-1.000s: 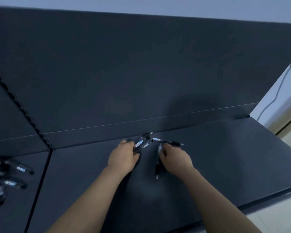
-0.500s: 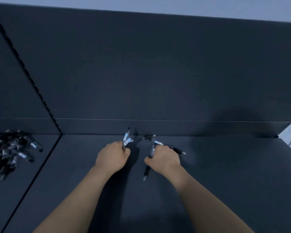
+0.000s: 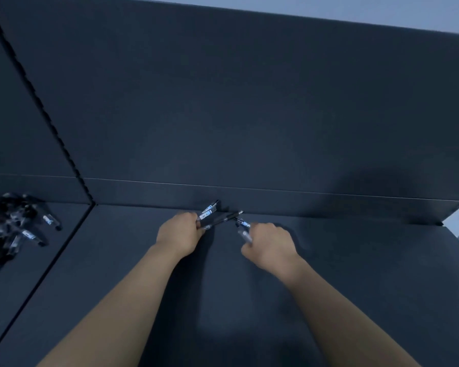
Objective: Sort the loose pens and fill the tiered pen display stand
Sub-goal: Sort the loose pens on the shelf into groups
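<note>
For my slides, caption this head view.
Left hand grips a pen bunch, right hand grips pens, over the table; loose pile at left.

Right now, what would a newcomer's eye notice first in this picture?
Two hands work near the back edge of the dark table: the left hand grips a small bunch of pens, and the right hand holds other pens. A loose pile of pens lies at far left.
</note>
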The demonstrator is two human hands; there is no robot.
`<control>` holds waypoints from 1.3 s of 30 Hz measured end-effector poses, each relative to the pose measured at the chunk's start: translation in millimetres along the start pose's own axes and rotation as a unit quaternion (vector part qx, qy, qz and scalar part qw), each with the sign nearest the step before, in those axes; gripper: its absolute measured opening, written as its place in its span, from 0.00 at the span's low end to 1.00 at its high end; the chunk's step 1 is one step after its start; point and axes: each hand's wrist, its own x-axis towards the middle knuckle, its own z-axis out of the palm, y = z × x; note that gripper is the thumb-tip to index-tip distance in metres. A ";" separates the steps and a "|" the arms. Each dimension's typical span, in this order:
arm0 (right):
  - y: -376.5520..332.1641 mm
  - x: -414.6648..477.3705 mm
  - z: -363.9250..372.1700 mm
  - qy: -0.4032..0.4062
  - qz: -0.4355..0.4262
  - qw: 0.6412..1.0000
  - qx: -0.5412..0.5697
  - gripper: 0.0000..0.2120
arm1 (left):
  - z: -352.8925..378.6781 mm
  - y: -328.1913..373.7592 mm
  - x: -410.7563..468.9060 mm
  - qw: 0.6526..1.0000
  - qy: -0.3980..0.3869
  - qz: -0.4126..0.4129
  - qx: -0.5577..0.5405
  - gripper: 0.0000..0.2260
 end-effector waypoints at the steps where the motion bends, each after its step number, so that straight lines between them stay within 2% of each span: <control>1: 3.7 2.0 -1.9 0.019 0.007 1.000 0.003 0.08 | -0.5 -2.1 -2.4 1.000 -0.008 -0.007 -0.015 0.09; 3: 9.1 8.2 -1.6 0.032 0.023 0.999 -0.020 0.14 | -2.7 -7.7 -9.8 0.999 -0.017 -0.019 -0.047 0.09; 7: 6.0 16.0 6.5 -0.015 0.043 0.998 -0.050 0.17 | -13.5 -20.4 -33.6 0.990 0.023 -0.032 -0.132 0.09; 12: -32.7 11.0 10.5 -0.016 0.006 1.000 -0.001 0.12 | -41.5 -49.9 -68.0 0.963 0.099 -0.057 -0.242 0.06; 15: -69.9 3.8 6.6 -0.037 -0.042 0.998 0.008 0.02 | -59.9 -73.3 -84.1 0.935 0.142 -0.114 -0.303 0.10; 18: -113.3 2.0 7.2 -0.052 -0.070 0.993 0.083 0.01 | -77.9 -101.7 -97.7 0.920 0.176 -0.144 -0.320 0.15; 21: -165.7 1.0 11.1 -0.084 -0.102 0.984 0.117 0.04 | -94.3 -140.3 -108.4 0.914 0.188 -0.159 -0.321 0.17; 24: -222.6 0.5 21.3 -0.104 -0.137 0.977 0.127 0.11 | -112.1 -184.3 -115.2 0.907 0.189 -0.170 -0.335 0.16; 31: -344.6 10.4 46.2 -0.121 -0.136 0.965 0.189 0.12 | -158.4 -295.8 -103.4 0.882 0.158 -0.201 -0.396 0.11; 33: -371.7 17.9 52.0 -0.115 -0.115 0.968 0.192 0.11 | -169.3 -321.2 -93.0 0.888 0.132 -0.210 -0.387 0.11; 36: -400.4 31.3 59.4 -0.091 -0.064 0.973 0.201 0.09 | -178.1 -352.4 -72.7 0.935 0.096 -0.195 -0.280 0.09; 39: -419.2 40.7 63.8 -0.069 -0.036 0.973 0.216 0.08 | -183.4 -369.6 -53.8 0.959 0.056 -0.164 -0.223 0.06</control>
